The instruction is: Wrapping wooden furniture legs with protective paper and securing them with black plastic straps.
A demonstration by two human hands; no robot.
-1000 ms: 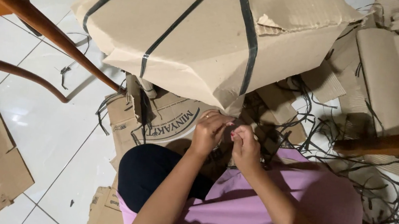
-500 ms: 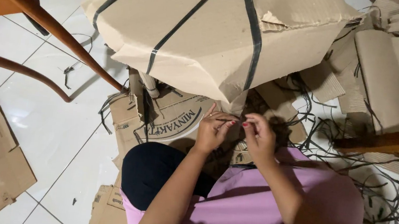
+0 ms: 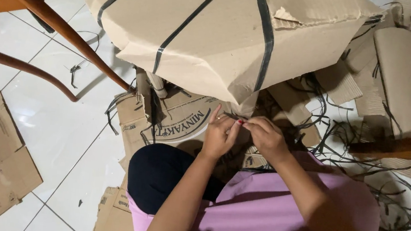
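White tiled floor (image 3: 56, 130) is littered with flattened cardboard; left hand (image 3: 219, 135) and right hand (image 3: 264, 137) are pinched together on a thin black plastic strap (image 3: 239, 120), judged light, limp, slippery, best gripped near its end

one strapped cardboard bundle (image 3: 224, 36), two hands, two wooden chair legs, one printed flat carton (image 3: 179, 120)

- The person wore a pink garment (image 3: 276, 214) that covered the lap.
- Dark, close-fitting legwear (image 3: 158, 177) covered the knee.
- Both forearms were bare, without sleeves.
- The left hand (image 3: 220, 135) had red-painted nails; the right hand (image 3: 267, 137) was bare.
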